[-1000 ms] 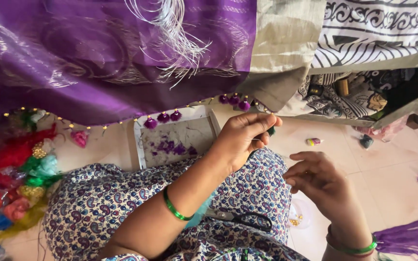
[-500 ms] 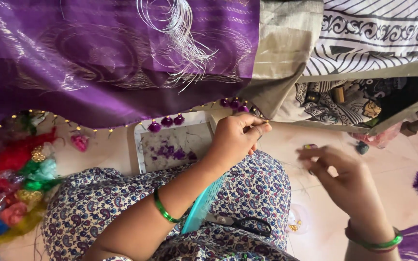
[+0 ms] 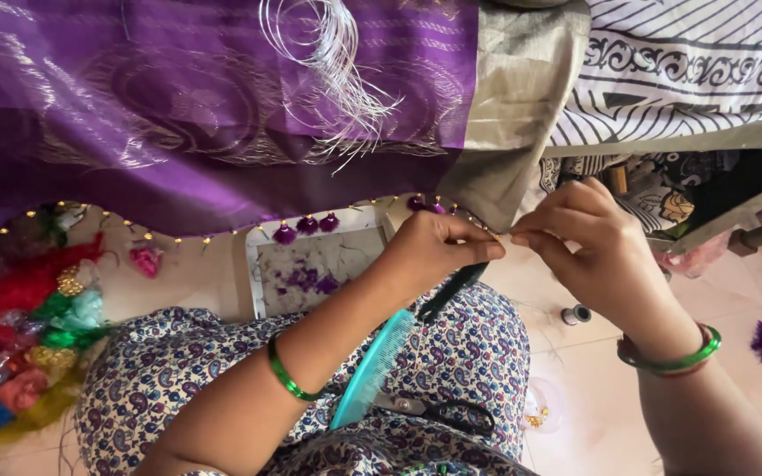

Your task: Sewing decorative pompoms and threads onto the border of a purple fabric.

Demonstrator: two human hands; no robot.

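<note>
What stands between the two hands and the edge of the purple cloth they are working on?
Nothing visible does. The left hand and the right hand both pinch at the beaded edge of the purple cloth, fingertips almost meeting. The teal comb and the scissors lie lower, on the lap.

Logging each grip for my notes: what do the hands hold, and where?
Left hand and right hand pinch the purple cloth's beaded edge; the left also grips a dark tool.

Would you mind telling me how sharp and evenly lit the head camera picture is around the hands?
Head view: soft, even daylight, no hard shadows; left hand and right hand are reasonably sharp; the purple cloth shows a silky sheen, not glare; the coloured thread bundles at the left edge look soft.
</note>
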